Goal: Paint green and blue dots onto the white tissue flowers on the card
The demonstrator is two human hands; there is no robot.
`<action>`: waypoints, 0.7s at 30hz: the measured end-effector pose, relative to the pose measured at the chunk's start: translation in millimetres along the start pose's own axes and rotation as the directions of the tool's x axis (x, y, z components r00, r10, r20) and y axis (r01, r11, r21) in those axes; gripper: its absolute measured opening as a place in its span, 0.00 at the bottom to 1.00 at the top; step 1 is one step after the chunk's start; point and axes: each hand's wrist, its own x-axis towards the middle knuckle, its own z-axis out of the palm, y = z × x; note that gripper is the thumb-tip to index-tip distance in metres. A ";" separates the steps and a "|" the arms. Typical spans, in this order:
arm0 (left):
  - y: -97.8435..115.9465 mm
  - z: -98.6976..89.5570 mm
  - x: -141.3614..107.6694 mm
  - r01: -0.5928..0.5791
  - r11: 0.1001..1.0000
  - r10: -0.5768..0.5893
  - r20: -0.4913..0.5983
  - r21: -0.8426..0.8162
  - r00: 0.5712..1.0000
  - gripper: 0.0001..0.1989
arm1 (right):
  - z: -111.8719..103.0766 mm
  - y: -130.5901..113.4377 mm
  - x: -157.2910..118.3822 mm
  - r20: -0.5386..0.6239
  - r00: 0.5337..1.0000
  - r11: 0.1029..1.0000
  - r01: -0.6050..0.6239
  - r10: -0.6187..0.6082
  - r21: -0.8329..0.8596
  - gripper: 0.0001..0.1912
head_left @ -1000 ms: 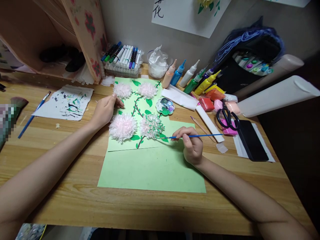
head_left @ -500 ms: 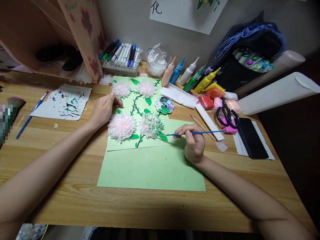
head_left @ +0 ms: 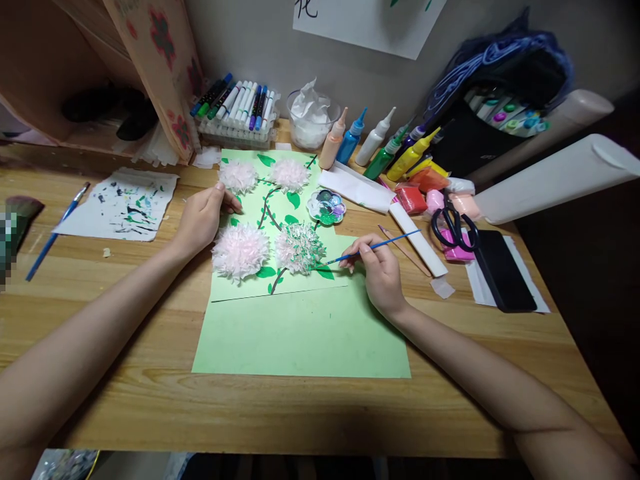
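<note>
My right hand [head_left: 381,273] pinches a thin blue paintbrush [head_left: 373,249]. Its tip reaches the lower right side of a ruffled pink flower [head_left: 295,248] dabbed with green paint, just above a painted green leaf [head_left: 325,272]. On the left edge of the light green artwork sheet [head_left: 240,290] rests my left hand [head_left: 203,217], fingers loosely apart and holding nothing visible. It lies between two plain pink flowers, one above [head_left: 239,177] and one below [head_left: 241,253]. Another pink flower [head_left: 289,175] sits top right. Beside the sheet stands a flower-shaped paint palette [head_left: 326,208] with green, white and purple paint.
A larger green sheet [head_left: 300,340] lies underneath. Paint bottles [head_left: 353,137], markers [head_left: 240,103] and a clear bowl with tissue [head_left: 313,120] stand behind. On the right are scissors [head_left: 454,230] and a phone [head_left: 504,272]; on the left, a paint-stained cloth [head_left: 127,203] and another brush [head_left: 56,233].
The brush has tilted, its back end rising and swinging left, while its tip has shifted left toward the green-dabbed flower. My left hand stays at the sheet's edge. The view has shifted slightly.
</note>
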 end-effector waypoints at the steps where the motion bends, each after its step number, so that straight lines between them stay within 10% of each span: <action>1: 0.5 0.1 -0.1 -0.001 1.000 0.001 0.000 0.002 1.000 0.24 | 0.0 0.1 0.1 0.000 1.000 1.000 0.002 -0.002 0.001 0.15; 21: -0.2 0.7 0.4 0.005 1.000 -0.005 -0.007 0.004 1.000 0.25 | 0.5 -2.8 -1.3 -0.013 0.999 0.999 0.041 -0.041 0.014 0.14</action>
